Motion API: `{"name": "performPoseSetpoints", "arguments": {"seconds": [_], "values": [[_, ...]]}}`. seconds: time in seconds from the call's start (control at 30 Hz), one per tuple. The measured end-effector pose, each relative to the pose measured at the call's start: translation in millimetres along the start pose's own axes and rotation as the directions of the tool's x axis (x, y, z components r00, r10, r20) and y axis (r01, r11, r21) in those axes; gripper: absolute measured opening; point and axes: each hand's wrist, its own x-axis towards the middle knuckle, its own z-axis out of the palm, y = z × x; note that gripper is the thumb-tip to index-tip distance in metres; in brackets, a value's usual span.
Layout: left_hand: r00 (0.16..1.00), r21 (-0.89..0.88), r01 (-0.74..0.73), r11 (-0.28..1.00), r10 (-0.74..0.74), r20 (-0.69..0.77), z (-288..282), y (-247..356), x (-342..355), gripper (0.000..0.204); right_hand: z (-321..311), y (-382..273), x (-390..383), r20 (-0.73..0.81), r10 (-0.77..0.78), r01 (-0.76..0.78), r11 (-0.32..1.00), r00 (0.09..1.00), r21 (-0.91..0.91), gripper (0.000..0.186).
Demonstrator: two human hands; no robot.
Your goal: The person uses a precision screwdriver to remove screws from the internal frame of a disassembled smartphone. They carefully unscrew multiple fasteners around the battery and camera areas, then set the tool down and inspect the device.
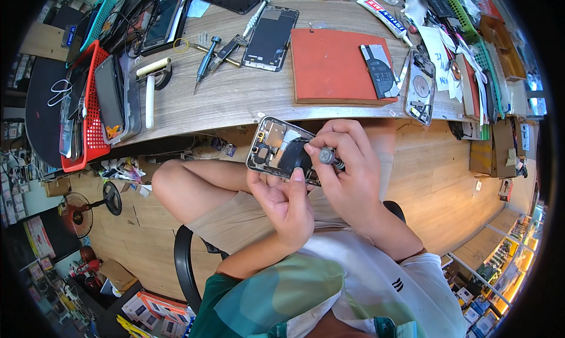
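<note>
An opened phone [268,141], its inner parts bare, is held over my lap just off the table's front edge. My left hand [285,211] grips it from below, thumb pressed on its near edge. A black sheet-like part [292,156] covers part of its inside. My right hand [353,176] is closed around a small screwdriver [327,156] with a round grey cap. Its thumb and index finger pinch at the phone's right end, beside the black part. Whatever lies between those fingertips is too small to make out, and the screwdriver's tip is hidden.
On the table [229,96] lie a red book [335,67] with a phone battery [379,71] on it, a phone back housing [420,85], a detached screen [271,37], a blue screwdriver [207,61] and a glue tube [385,21]. A red basket [94,111] stands left.
</note>
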Motion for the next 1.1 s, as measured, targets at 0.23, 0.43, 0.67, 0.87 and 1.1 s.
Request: {"name": "performPoseSetpoints", "arguments": {"seconds": [0.23, 0.43, 0.67, 0.87, 1.1], "values": [[1.000, -0.005, -0.011, 1.000, 0.011, 0.019, -2.1, -2.0, -0.9, 0.072, -1.4, 3.7, -2.4, 0.040, -0.018, 0.019, 0.999, 0.999, -0.038, 0.022], [0.999, 0.009, -0.011, 1.000, 0.011, 0.033, -3.3, -1.9, -0.9, 0.071, -0.6, 2.9, -2.8, 0.016, 0.001, 0.000, 0.999, 1.000, -0.042, 0.021], [0.999, -0.003, -0.023, 1.000, 0.023, 0.048, -3.9, -3.1, -1.8, 0.069, -1.2, 3.4, 0.4, 0.009, -0.011, 0.011, 1.000, 1.000, 0.015, 0.019], [0.999, 0.011, -0.018, 1.000, 0.017, 0.032, -8.3, -5.7, -3.3, 0.070, -0.8, 2.8, 2.9, 0.014, 0.036, -0.037, 0.997, 0.999, 0.065, 0.014], [0.999, 0.034, -0.038, 0.999, 0.037, 0.015, -9.4, -6.7, -1.9, 0.070, -0.9, 4.5, 4.1, 0.002, -0.002, 0.002, 0.998, 1.000, 0.057, 0.014]]}}
